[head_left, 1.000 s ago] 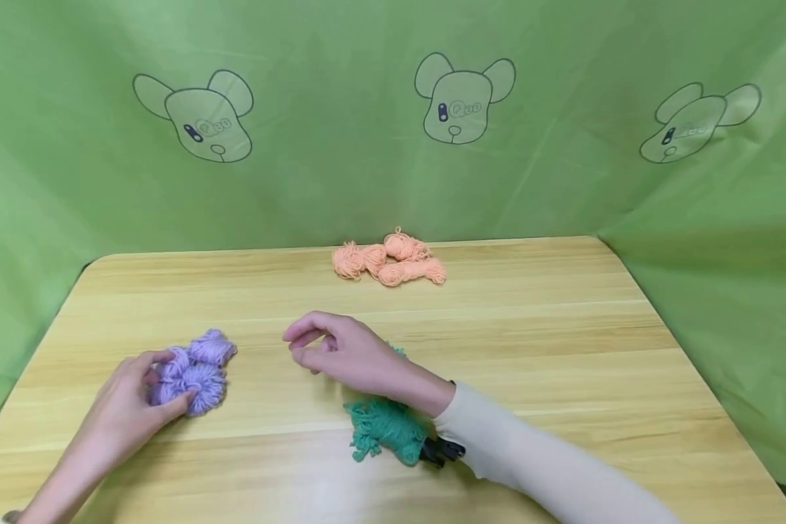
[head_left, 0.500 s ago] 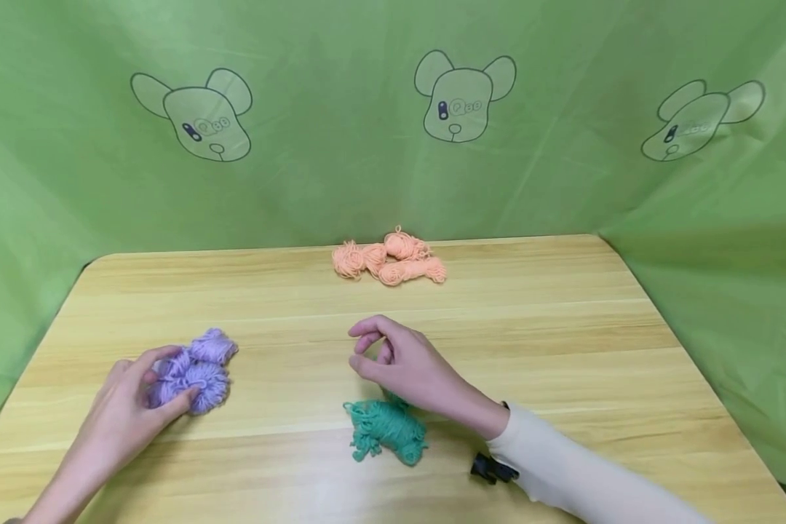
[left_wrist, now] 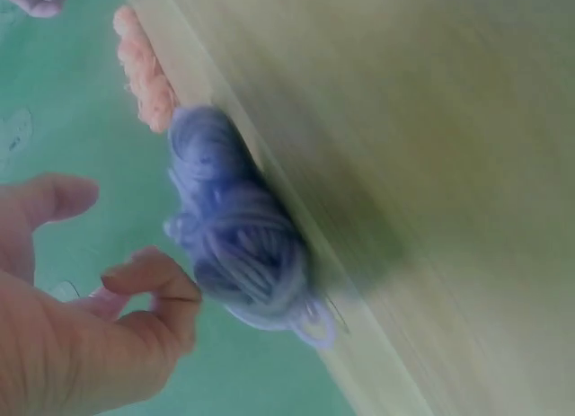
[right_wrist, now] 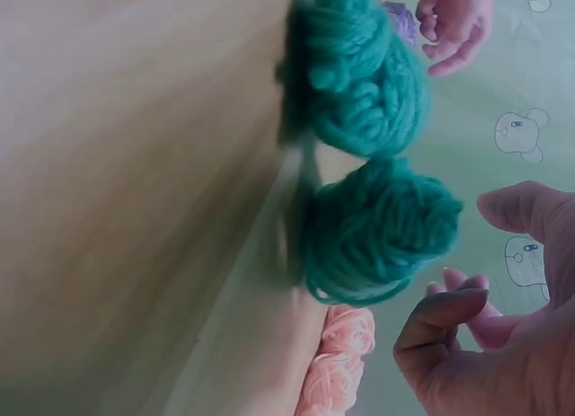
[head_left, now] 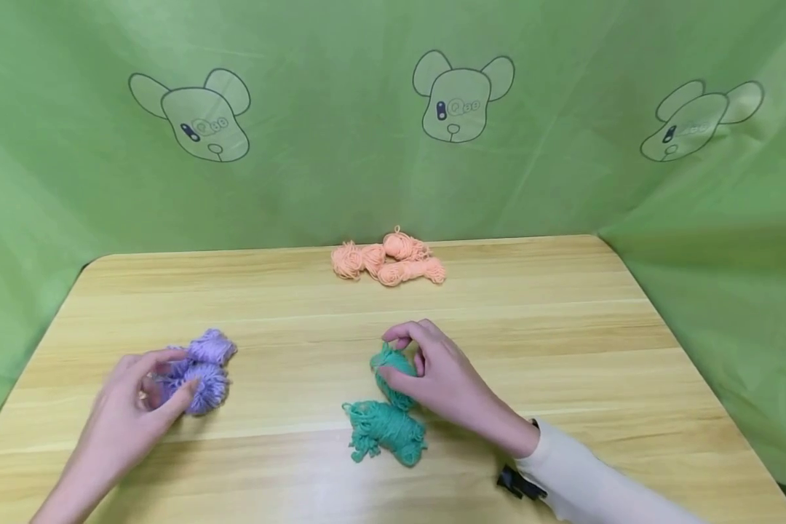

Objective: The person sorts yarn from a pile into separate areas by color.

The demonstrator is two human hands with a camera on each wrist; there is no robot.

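Note:
Purple yarn skeins (head_left: 206, 386) lie bunched on the left of the table. My left hand (head_left: 127, 407) hovers at their near left side, fingers loosely bent; the left wrist view shows a gap between thumb and fingertips, with the purple yarn (left_wrist: 238, 218) beyond them. Two green yarn skeins lie near the middle: a front green skein (head_left: 389, 433) and a rear green skein (head_left: 393, 371). Over the rear one my right hand (head_left: 448, 375) hangs with thumb and fingers apart. In the right wrist view the rear green skein (right_wrist: 377, 236) sits clear of those fingertips.
Several peach yarn skeins (head_left: 393, 263) lie at the back edge of the wooden table (head_left: 530, 306). A green curtain (head_left: 340, 160) printed with animal heads hangs behind and at the sides. A black clip-like piece (head_left: 520, 482) is by the right sleeve (head_left: 589, 473).
My right hand has moved right, from the middle of the table to over the rear green skein. My left hand has shifted slightly and eased off the purple yarn, which stays put.

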